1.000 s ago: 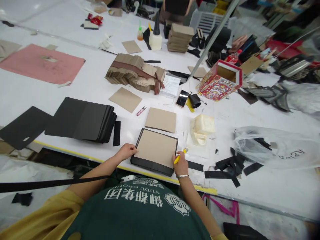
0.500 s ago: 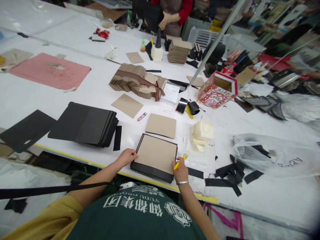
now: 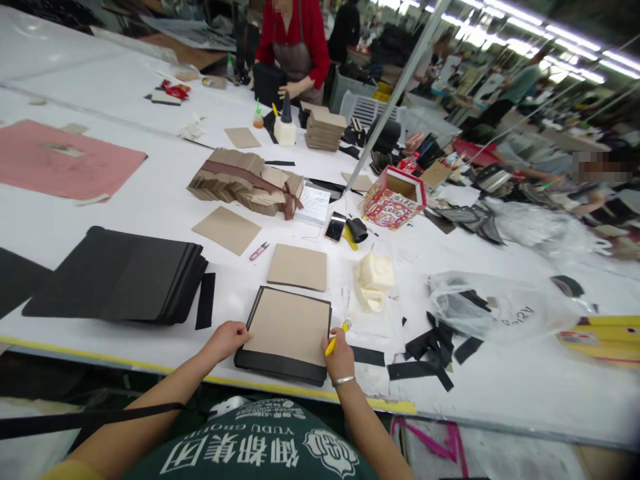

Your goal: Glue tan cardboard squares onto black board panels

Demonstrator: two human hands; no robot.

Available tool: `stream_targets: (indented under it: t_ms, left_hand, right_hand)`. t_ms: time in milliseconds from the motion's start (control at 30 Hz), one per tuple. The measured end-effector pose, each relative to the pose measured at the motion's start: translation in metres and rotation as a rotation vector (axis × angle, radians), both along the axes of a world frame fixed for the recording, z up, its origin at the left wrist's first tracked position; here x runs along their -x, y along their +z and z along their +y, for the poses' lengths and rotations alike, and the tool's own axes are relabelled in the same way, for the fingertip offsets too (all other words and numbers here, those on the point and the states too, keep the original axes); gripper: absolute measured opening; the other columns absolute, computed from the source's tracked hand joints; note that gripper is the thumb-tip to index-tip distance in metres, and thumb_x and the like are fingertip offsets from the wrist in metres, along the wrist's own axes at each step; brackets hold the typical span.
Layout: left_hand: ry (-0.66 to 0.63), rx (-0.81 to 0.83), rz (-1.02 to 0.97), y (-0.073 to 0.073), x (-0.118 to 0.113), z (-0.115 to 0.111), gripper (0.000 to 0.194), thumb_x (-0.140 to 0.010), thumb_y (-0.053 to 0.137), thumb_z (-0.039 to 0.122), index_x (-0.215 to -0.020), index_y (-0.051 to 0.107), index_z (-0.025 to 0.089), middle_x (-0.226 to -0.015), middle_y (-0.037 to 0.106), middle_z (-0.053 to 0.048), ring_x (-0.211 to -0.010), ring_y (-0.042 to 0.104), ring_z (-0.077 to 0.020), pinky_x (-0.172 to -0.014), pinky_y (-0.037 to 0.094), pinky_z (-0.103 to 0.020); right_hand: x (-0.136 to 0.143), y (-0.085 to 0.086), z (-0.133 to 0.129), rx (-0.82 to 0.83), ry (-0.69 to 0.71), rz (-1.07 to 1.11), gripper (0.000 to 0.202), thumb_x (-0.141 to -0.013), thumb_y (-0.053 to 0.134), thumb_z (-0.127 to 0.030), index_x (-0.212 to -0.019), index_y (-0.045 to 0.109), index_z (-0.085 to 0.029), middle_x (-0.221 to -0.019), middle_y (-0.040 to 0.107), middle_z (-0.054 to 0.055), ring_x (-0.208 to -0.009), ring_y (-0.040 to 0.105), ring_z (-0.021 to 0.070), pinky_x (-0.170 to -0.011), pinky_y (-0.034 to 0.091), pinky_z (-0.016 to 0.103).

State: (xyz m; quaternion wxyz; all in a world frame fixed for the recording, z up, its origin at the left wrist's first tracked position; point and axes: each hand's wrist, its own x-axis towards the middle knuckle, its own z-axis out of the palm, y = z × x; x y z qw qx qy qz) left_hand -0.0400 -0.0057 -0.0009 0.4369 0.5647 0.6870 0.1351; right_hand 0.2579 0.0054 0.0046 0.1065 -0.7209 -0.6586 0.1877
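In front of me a beige cardboard sheet (image 3: 293, 323) lies on a black panel (image 3: 280, 368), whose dark border shows round it and is widest at the near side. My left hand (image 3: 229, 341) is closed, with thumb and finger pinching the sheet's left edge. At the right edge, my right hand (image 3: 340, 359) is closed around a yellow-handled brush (image 3: 331, 346), and its fingers also touch the board. A second cardboard sheet (image 3: 297, 267) lies just beyond. To the right stands a cream glue container (image 3: 375, 275).
A stack of black panels (image 3: 115, 277) lies left, beside a black strip (image 3: 205, 301). Snips (image 3: 259, 251), a phone (image 3: 335, 227), tied cardboard pieces (image 3: 245, 180) and a red box (image 3: 393, 200) sit farther back. Black scraps (image 3: 433, 347) lie right. Across the table stands a person in red (image 3: 317, 40).
The view has tilted up and swung right, so the table things appear shifted left. Both hands stay at the sheet's side edges, and the brush remains in my right hand.
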Motion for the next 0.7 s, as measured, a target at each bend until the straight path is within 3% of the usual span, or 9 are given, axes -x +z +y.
stream_targets:
  t_ms: [500,700]
  left_hand:
    - [-0.063,0.03,0.019,-0.005,0.0,-0.001,0.036,-0.068,0.044,0.049,-0.05,0.044,0.018,-0.048,0.045,0.003,-0.053,0.043,-0.0135,-0.053,0.029,-0.023]
    - [-0.161,0.019,0.144,0.005,-0.004,0.003,0.035,-0.071,0.041,0.048,-0.051,0.044,0.019,-0.05,0.048,0.002,-0.054,0.047,-0.0141,-0.054,0.03,-0.023]
  right_hand:
    - [-0.004,-0.004,-0.002,-0.002,-0.004,-0.004,0.017,-0.08,0.047,-0.024,-0.096,0.045,-0.018,-0.063,0.057,-0.002,-0.057,0.057,0.0134,-0.054,0.033,0.021]
    - [-0.001,-0.002,-0.001,0.037,-0.004,-0.065,0.019,-0.081,0.048,-0.025,-0.098,0.044,-0.019,-0.064,0.058,-0.001,-0.057,0.057,0.0133,-0.053,0.031,0.021]
